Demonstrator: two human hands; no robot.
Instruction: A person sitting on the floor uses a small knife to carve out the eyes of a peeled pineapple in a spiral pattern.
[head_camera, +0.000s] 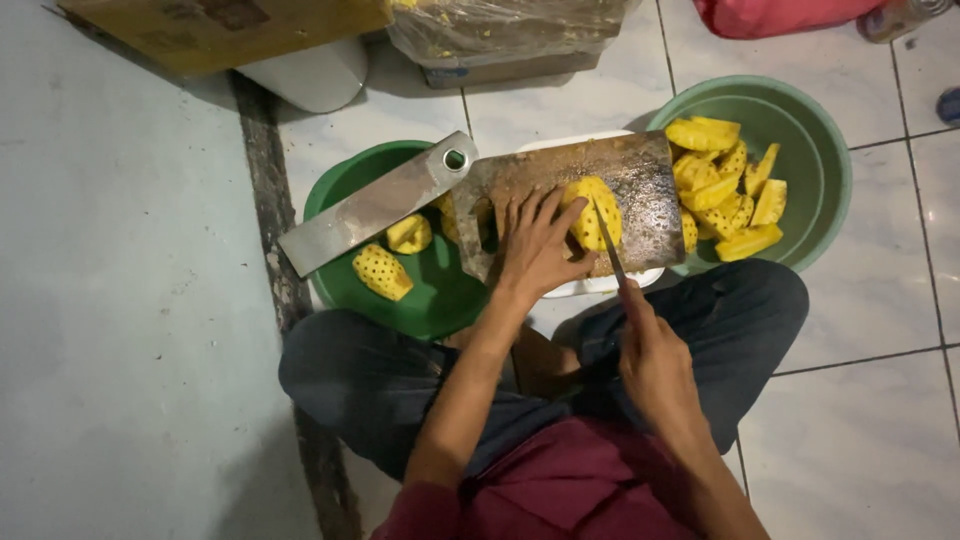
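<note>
Gripping a knife (608, 240), the right hand (655, 360) cuts into a peeled pineapple (592, 212) that the left hand (535, 245) pins on the wet cutting board (650, 180). By my reckoning the work is well along: cut wedges (730, 190) fill the pale green basin (820, 150), while a few peeled chunks (385, 268) wait in the darker green basin (340, 185).

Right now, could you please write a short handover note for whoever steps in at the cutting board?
Left hand: fingers steady the peeled pineapple on the wooden cutting board.
Right hand: grips a knife, blade at the fruit.
Done: cut slices lie in the pale green basin.
Left: the piece on the board is still whole; more peeled pieces lie in the dark green basin.
</note>
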